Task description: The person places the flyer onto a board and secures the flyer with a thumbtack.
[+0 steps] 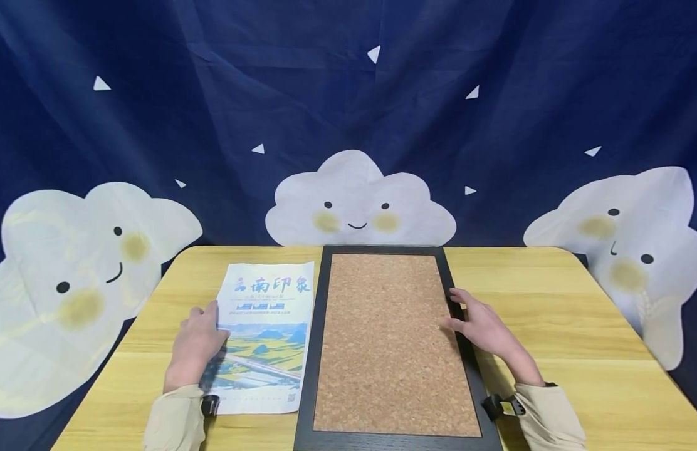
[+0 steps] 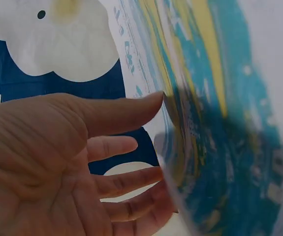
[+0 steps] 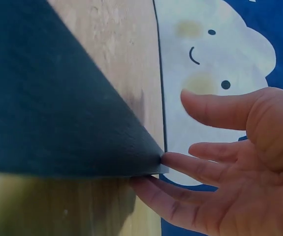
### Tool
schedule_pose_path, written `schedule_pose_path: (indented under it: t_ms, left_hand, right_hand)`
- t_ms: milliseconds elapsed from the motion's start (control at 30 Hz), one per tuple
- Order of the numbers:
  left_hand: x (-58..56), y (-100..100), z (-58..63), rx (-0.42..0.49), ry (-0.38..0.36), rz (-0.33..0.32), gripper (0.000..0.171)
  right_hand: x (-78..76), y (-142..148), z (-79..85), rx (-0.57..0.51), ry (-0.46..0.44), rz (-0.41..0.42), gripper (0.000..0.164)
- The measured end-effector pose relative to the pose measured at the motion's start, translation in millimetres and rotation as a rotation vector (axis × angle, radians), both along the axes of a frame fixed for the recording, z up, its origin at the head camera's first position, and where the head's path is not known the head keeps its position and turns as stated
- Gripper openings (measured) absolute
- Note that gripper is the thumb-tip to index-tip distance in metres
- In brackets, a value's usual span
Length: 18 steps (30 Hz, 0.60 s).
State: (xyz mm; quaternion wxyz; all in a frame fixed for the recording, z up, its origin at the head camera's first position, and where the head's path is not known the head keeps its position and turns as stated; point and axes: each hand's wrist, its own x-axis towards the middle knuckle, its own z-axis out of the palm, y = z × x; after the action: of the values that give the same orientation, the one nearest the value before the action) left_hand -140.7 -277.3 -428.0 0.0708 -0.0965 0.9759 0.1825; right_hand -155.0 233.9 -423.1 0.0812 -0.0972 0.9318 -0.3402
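A printed poster [image 1: 266, 307] with large Chinese characters and a landscape picture lies on the left of the table. My left hand [image 1: 196, 341] touches its left edge; in the left wrist view the thumb and some fingertips of my hand [image 2: 82, 157] meet the paper's edge. Right beside the poster lies a cork board [image 1: 396, 344] in a black frame [image 1: 382, 442]. At the frame's right side, my right hand [image 1: 486, 326] has its fingers spread. In the right wrist view, fingertips [image 3: 175, 160] touch the dark frame edge while the thumb stands apart.
Everything lies on a light wooden table [image 1: 568, 351]. Behind it hangs a dark blue cloth [image 1: 303, 94] with smiling white clouds and small white shapes. Beige sleeves [image 1: 176, 419] and dark wristbands [image 1: 211, 405] are at both wrists.
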Motion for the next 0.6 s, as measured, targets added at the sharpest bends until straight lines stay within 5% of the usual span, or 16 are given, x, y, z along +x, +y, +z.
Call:
schedule_pose_path:
  t_ms: [300, 600]
  left_hand:
    - [0.0, 3, 15.6, 0.056, 0.095, 0.103, 0.061]
    - [8.9, 19, 36.9, 0.068, 0.370, 0.096, 0.038]
  right_hand:
    - [-2.9, 11, -6.1, -0.055, -0.011, 0.030, 0.079]
    - [-5.0, 26, -11.5, -0.100, -0.026, 0.181, 0.072]
